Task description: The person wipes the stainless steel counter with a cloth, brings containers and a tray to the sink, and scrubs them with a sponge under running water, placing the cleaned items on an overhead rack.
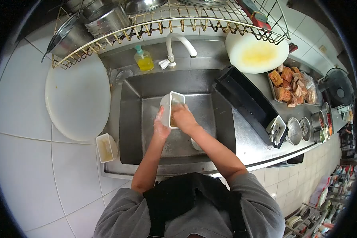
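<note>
My left hand [161, 126] has soap suds on it and grips a white rectangular plastic container [171, 119] from its outer left side. The container is tilted over the steel sink [131, 119], its opening turned to the right. Inside that opening is my right hand [183, 118], its fingers curled in and slightly blurred. The container's wall and the hand itself hide what the right fingers hold, if anything. Below my right forearm, a pale object [196, 144] lies on the sink floor, partly covered.
A white curved tap [180, 39] and a soap bottle [144, 59] stand behind the sink. A long black tray [248, 101] lies across its right edge, beside a cutlery holder [277, 129]. Another white container [106, 148] sits left. Meat pieces [283, 93] fill a tray; a wire rack [166, 23] hangs overhead.
</note>
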The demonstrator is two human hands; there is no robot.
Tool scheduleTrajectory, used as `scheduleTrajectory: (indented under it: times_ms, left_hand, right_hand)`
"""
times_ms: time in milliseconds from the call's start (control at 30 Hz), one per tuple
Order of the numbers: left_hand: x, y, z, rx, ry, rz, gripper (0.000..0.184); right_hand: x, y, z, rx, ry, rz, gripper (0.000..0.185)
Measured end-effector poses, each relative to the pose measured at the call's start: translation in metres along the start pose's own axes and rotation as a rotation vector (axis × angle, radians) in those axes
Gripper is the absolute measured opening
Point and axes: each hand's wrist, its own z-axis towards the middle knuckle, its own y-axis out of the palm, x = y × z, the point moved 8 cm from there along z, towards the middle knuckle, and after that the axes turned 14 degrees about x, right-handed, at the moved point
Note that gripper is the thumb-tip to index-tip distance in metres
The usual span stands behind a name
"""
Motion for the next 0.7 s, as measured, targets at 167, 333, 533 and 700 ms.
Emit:
scheduleTrajectory:
  times_ms: [167, 333, 533, 700]
  left_hand:
    - [-0.007, -0.021, 0.010, -0.069, -0.039, -0.120, 0.051]
    - [0.011, -0.012, 0.003, -0.189, -0.035, -0.316, 0.050]
    - [-0.017, 0.021, -0.004, -0.246, -0.040, -0.288, 0.048]
    - [-0.005, 0.001, 0.008, -0.319, -0.148, -0.317, 0.049]
  right_hand:
    - [0.014, 0.014, -0.021, -0.329, 0.023, 0.358, 0.017]
    - [0.042, -0.078, 0.036, 0.136, 0.311, 0.662, 0.031]
    - [0.007, -0.035, 0.030, 0.484, 0.559, 0.555, 0.034]
    - [0.002, 0.009, 0.015, 0.023, 0.530, 0.456, 0.021]
